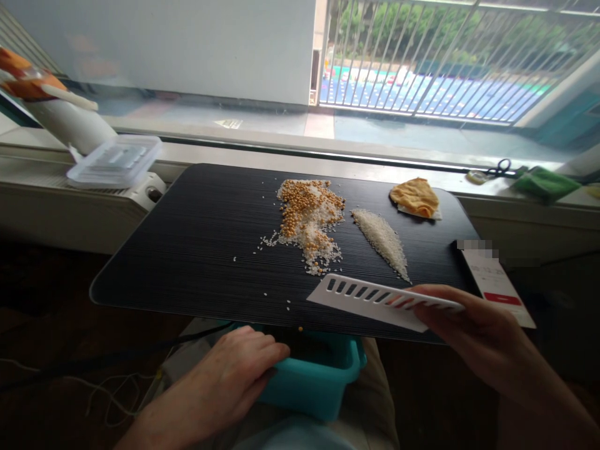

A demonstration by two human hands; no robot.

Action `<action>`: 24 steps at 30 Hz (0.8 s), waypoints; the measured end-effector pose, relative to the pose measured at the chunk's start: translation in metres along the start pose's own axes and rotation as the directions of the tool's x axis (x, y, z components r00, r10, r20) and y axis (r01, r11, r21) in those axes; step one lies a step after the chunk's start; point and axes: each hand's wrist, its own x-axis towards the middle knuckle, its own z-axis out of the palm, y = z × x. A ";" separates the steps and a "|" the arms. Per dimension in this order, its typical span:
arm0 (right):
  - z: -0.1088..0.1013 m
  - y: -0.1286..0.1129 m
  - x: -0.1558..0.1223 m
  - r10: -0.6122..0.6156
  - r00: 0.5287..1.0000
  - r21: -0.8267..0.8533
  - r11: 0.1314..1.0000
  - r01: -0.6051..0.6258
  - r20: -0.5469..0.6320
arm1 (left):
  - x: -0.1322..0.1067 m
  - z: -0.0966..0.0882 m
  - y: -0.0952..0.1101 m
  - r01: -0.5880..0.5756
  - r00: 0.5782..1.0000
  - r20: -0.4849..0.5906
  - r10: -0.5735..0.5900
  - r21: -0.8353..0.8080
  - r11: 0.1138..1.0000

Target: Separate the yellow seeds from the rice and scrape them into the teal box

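In my right hand (457, 312) is a white slotted plastic scraper (370, 303), held above the near edge of the black tabletop (187, 250). My left hand (244, 359) grips the rim of a turquoise plastic basin (309, 381) on my lap, under the table edge. Mid-table lies a heap of yellow soybeans mixed with white rice (309, 215). Right of it runs a narrow pile of plain rice (380, 240). Loose grains are scattered near the heap, and one soybean (300, 329) sits at the table's front edge. The basin's inside is dark.
A folded yellow cloth (416, 197) lies at the back right, with a phone (492, 275) along the right edge. Beyond the table are a clear plastic case (117, 161), a white roll (70, 119), a green cloth (546, 183) and a window. Cables (112, 390) hang at lower left.
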 end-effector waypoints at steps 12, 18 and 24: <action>-0.001 0.009 0.022 0.013 0.977 0.040 0.999 -0.004 -0.212 | -0.004 0.001 -0.001 -0.009 1.000 -0.016 0.009 0.007 1.000; 0.003 0.007 0.026 0.014 0.982 0.019 1.000 -0.010 -0.189 | -0.004 0.002 -0.002 -0.016 0.999 -0.035 0.017 0.009 1.000; 0.004 0.010 0.041 -0.034 0.984 -0.022 0.999 0.031 -0.176 | -0.003 0.002 -0.002 -0.030 0.998 -0.055 0.031 0.019 0.999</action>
